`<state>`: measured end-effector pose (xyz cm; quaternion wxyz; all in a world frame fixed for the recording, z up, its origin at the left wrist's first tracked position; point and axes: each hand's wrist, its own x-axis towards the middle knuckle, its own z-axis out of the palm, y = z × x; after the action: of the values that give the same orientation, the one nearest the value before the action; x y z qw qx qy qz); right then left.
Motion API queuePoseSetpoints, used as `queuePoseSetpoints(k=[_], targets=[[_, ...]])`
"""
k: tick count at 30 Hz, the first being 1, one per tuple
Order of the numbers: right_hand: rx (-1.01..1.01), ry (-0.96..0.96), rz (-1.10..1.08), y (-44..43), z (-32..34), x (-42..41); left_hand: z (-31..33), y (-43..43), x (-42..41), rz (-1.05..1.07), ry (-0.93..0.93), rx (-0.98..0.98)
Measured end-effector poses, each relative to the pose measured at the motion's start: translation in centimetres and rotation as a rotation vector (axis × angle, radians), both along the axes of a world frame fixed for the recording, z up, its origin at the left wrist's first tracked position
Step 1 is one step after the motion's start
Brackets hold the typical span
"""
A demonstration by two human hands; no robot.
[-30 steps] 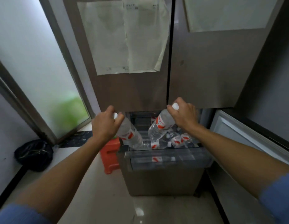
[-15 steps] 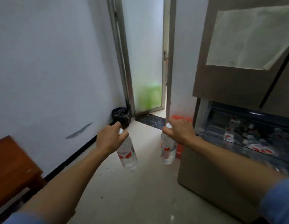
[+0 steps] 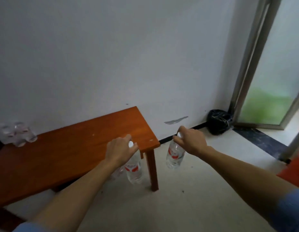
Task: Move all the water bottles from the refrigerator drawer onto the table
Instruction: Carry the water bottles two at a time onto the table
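My left hand (image 3: 119, 149) grips the white cap and neck of a clear water bottle (image 3: 134, 169) with a red label. It hangs upright in front of the near right corner of the orange wooden table (image 3: 65, 151). My right hand (image 3: 190, 141) holds a second red-labelled bottle (image 3: 174, 155) by its neck, hanging over the floor to the right of the table. Several clear bottles (image 3: 16, 133), blurred, stand at the table's far left against the wall. The refrigerator is out of view.
A white wall runs behind the table. A black bag (image 3: 219, 121) lies in the corner by a frosted glass door (image 3: 272, 91). An orange-red object (image 3: 291, 173) sits at the right edge. Pale floor tiles (image 3: 187, 198) lie below my arms.
The view has swung left from the refrigerator drawer to the wall and the table. Both hands have carried their bottles from the drawer to the table's right end.
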<state>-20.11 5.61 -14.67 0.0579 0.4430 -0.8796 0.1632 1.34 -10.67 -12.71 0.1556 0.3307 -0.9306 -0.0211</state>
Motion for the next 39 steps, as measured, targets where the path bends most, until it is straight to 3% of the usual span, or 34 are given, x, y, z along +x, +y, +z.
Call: queuePoseSetpoints(k=[16, 24, 30, 39], targets=[[0.055, 0.060, 0.637, -41.9, -2.4, 13.6, -3.4, -27.1, 19.5, 0.546, -0.075, 0.109], [0.042, 0.033, 0.847, -59.0, -2.1, 21.8, -3.6, -37.8, 27.6, 0.795, 0.028, 0.141], [0.065, 0.019, 0.885, -68.6, -3.7, 29.3, -5.0, -46.5, 34.8, 0.856, 0.016, 0.134], [0.085, -0.114, 0.734, -81.0, -5.6, 39.3, -5.5, -62.6, 44.6, 0.675, 0.018, 0.141]])
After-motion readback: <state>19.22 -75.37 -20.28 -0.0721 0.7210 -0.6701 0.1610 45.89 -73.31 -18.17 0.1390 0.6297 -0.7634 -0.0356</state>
